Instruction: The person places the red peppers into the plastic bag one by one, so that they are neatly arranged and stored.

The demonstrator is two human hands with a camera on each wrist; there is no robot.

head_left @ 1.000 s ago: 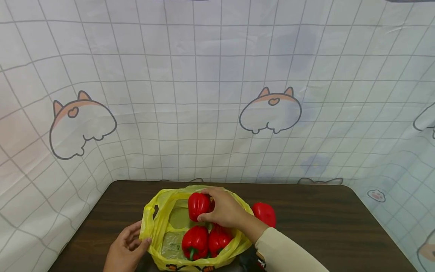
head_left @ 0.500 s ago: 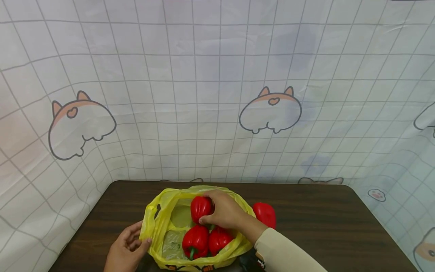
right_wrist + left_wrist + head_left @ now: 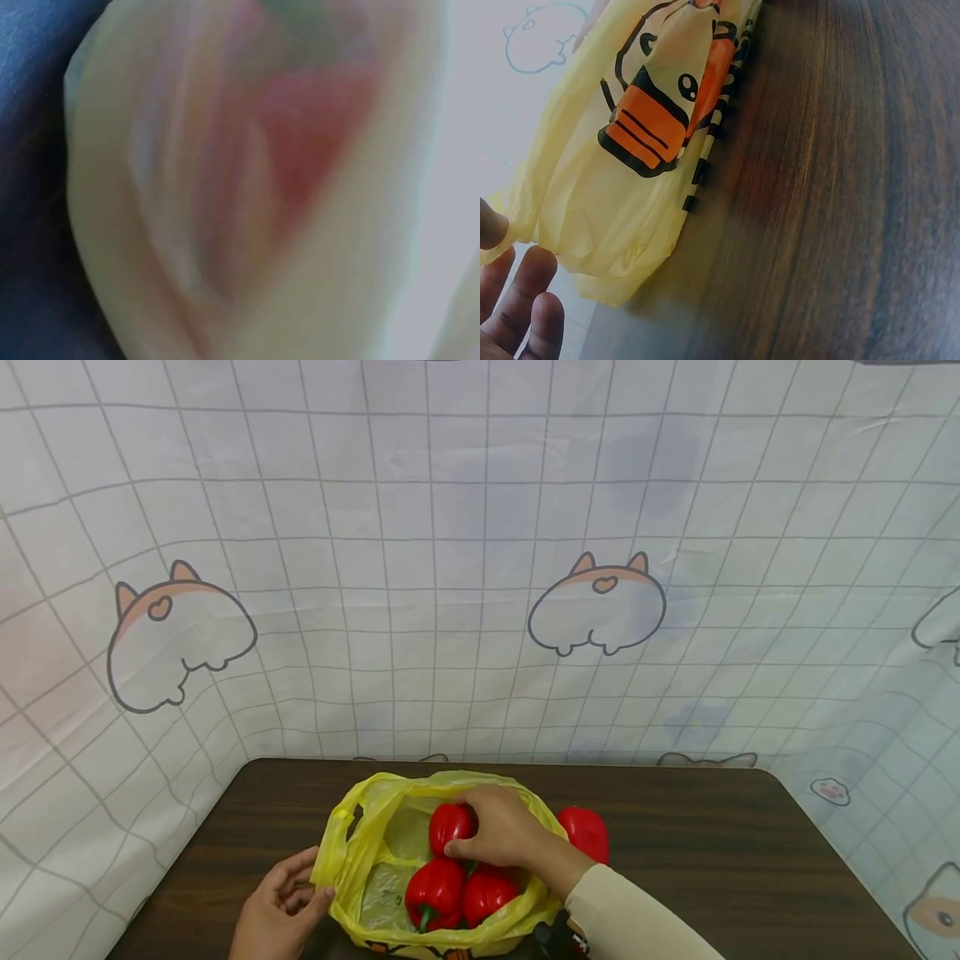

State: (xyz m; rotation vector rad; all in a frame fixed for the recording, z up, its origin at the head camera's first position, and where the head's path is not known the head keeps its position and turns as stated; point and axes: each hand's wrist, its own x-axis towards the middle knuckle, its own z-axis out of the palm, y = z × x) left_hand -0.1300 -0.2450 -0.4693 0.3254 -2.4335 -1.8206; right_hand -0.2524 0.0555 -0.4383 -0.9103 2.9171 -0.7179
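Note:
A yellow plastic bag (image 3: 348, 893) stands with its mouth spread wide on the table. My left hand (image 3: 281, 902) pinches the bag's left rim between thumb and fingers; the left wrist view shows the same pinch beside a printed duck face (image 3: 656, 112). Inside the bag mouth, my right hand (image 3: 502, 827) grips a red bell pepper (image 3: 451, 829) from its right side. Two more red bell peppers lie in the bag, one with its green stem facing me (image 3: 435, 893) and another pepper (image 3: 489, 893) against it. The right wrist view is blurred, with yellow bag and red pepper filling it.
Another red bell pepper (image 3: 585, 832) lies on the dark wooden table (image 3: 712, 860), just outside the bag on the right. A white gridded cloth (image 3: 480, 693) hangs behind the table. Something black (image 3: 553, 935) sits beside the right sleeve.
My right hand has moved slightly right and down with the gripped pepper, closer to the two peppers in the bag. My left hand stays at the rim, which shifts a little.

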